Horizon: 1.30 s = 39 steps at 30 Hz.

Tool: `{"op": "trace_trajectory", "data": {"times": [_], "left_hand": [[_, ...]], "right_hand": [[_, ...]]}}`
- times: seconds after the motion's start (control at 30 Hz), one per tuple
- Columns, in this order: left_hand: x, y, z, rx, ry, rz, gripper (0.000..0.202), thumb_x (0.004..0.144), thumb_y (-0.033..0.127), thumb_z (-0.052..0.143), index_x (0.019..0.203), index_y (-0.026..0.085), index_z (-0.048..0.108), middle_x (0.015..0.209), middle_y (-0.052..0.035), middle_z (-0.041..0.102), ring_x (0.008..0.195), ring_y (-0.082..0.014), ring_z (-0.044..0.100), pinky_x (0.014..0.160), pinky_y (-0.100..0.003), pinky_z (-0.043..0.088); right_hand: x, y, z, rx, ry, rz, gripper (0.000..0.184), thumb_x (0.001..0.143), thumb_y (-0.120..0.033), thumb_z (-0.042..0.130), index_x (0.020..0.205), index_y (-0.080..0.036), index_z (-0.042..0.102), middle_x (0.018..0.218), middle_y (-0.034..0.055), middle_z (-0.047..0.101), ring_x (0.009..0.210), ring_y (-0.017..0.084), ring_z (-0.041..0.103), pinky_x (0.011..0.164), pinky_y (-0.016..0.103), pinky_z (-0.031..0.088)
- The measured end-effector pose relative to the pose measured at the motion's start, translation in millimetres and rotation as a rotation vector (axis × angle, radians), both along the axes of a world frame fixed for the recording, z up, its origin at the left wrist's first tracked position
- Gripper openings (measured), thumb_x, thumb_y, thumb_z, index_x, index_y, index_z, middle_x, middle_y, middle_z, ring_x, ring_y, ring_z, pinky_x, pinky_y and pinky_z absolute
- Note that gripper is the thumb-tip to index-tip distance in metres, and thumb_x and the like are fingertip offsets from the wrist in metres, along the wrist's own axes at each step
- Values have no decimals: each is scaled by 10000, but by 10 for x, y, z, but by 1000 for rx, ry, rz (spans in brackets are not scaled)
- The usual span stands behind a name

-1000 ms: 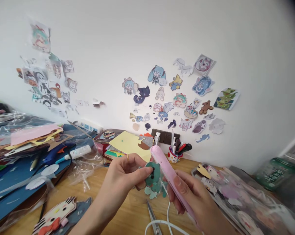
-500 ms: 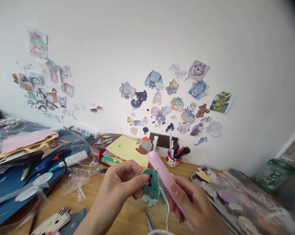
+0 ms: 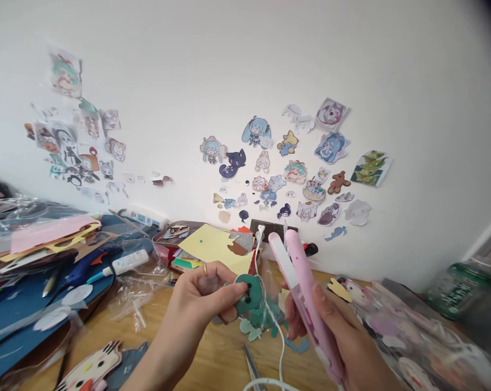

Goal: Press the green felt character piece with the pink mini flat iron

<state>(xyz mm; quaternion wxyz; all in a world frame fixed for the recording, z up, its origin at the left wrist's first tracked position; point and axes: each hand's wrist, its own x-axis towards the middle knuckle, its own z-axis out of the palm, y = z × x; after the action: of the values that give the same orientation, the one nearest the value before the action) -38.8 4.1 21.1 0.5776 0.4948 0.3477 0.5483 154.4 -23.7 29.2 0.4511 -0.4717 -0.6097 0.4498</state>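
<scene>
The left hand (image 3: 205,296) wears a thin gold ring (image 3: 205,269) low on one finger, near the knuckle. The right hand (image 3: 343,336) and both forearms are bare.

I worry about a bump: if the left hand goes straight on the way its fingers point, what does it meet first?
Probably the pink clamp tool in the right hand: the left hand, pinching the teal cut-out, points rightward toward it. Depth is unclear.
</scene>
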Motion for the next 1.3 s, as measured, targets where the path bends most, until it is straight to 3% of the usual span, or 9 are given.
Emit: {"op": "trace_trajectory", "data": {"times": [0.1, 0.23, 0.5, 0.83, 1.03, 1.3], "left_hand": [[-5, 2, -15, 3, -19, -20, 156, 700, 262, 659, 636, 161, 559, 488, 29, 563, 455, -76, 471, 448, -180, 301], [-11, 6, 0, 18, -8, -17, 168, 711, 261, 648, 627, 160, 545, 504, 17, 582, 462, -87, 487, 450, -192, 305], [2, -14, 52, -15, 36, -75, 188, 648, 258, 700, 605, 163, 543, 450, 49, 528, 406, -60, 417, 418, -169, 304], [9, -23, 72, -38, 85, -166, 165, 646, 238, 701, 599, 155, 566, 478, 41, 553, 414, -52, 435, 410, -154, 309], [16, -20, 88, -33, 93, -174, 165, 649, 234, 697, 591, 149, 568, 481, 37, 553, 415, -53, 430, 408, -154, 318], [15, -30, 102, -29, 143, -151, 160, 650, 249, 686, 588, 151, 576, 493, 25, 567, 417, -62, 432, 409, -165, 324]], "right_hand": [[39, -40, 65, -61, -49, 83, 485, 891, -473, 231, 800, -166, 596, 750, 66, 615, 718, 204, 552, 682, 331, 384], [13, -59, 108, -53, -103, 106, 452, 895, -438, 281, 774, -162, 618, 708, 63, 620, 660, 179, 524, 614, 298, 364], [-46, -44, 32, -41, -25, 70, 375, 820, -489, 426, 720, -178, 611, 664, 32, 589, 581, 154, 485, 534, 275, 328], [11, 39, 9, 1, -108, 217, 394, 841, -472, 401, 755, -135, 586, 665, 50, 557, 565, 148, 477, 508, 278, 354], [-14, 43, 62, -10, -125, 224, 324, 871, -402, 403, 759, -143, 564, 651, 12, 505, 578, 129, 455, 543, 268, 370], [-19, 24, 23, -19, -111, 183, 329, 831, -457, 448, 757, -151, 542, 633, 0, 500, 555, 121, 453, 515, 253, 364]]}}
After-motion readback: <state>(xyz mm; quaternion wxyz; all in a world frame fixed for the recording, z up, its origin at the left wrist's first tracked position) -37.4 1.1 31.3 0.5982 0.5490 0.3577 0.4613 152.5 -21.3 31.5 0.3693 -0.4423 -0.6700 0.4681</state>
